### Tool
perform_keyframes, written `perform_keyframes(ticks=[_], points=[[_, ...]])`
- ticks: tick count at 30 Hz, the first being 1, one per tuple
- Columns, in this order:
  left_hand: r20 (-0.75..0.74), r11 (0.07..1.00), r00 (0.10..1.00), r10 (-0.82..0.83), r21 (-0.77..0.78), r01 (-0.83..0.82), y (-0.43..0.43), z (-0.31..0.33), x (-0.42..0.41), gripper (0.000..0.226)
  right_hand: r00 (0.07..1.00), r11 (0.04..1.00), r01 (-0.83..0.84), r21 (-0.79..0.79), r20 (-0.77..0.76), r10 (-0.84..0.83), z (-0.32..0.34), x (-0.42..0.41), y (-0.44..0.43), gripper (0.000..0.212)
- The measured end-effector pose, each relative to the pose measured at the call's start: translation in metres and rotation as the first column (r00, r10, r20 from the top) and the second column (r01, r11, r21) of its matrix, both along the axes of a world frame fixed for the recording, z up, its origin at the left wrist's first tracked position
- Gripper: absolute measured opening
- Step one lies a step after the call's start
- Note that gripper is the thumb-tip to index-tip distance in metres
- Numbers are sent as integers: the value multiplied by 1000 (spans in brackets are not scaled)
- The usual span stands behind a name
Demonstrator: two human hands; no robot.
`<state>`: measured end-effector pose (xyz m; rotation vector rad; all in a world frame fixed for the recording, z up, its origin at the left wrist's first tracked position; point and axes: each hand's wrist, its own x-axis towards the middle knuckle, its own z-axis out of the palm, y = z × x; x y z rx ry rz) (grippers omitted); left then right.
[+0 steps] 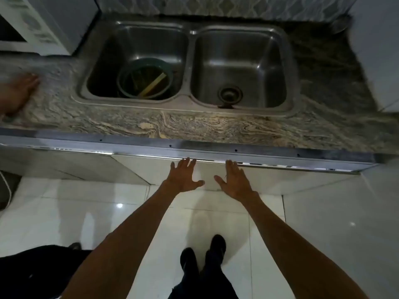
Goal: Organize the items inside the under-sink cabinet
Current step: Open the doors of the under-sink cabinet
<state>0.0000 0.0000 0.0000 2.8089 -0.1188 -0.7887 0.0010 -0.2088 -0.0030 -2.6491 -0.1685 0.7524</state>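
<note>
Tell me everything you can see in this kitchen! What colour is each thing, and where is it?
sink: one, silver, two basins, set in the countertop
bowl: one, dark green, in the left basin
stick: one, yellowish, leaning inside the bowl
drain: one, dark, bottom of the right basin
countertop: one, swirly brown-grey stone, around the sink
microwave: one, white, back left
cabinet front: one, white, under the countertop
floor: white shiny tiles
another person's hand: one, blurred, far left on the countertop
shoes: two, black, on the floor
left hand: fingers straight, at the cabinet top
right hand: the same, beside it
</note>
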Motion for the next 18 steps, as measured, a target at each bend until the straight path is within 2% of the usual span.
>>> perform_keyframes(ticks=[3,7,14,18], points=[[-16,991,994,-106,80,107,-15,-38,12,94,992,987,-126,-97,-2,126,-41,14,0,78],[-2,978,985,-174,120,173,-30,-72,15,97,973,966,-208,-155,69,221,-71,18,-1,76],[32,980,989,-144,143,138,-39,-87,14,106,970,960,-224,-167,55,236,-84,19,-2,95],[12,978,988,-152,145,149,-40,-86,1,110,971,960,-235,-155,1,238,-74,19,-6,94]])
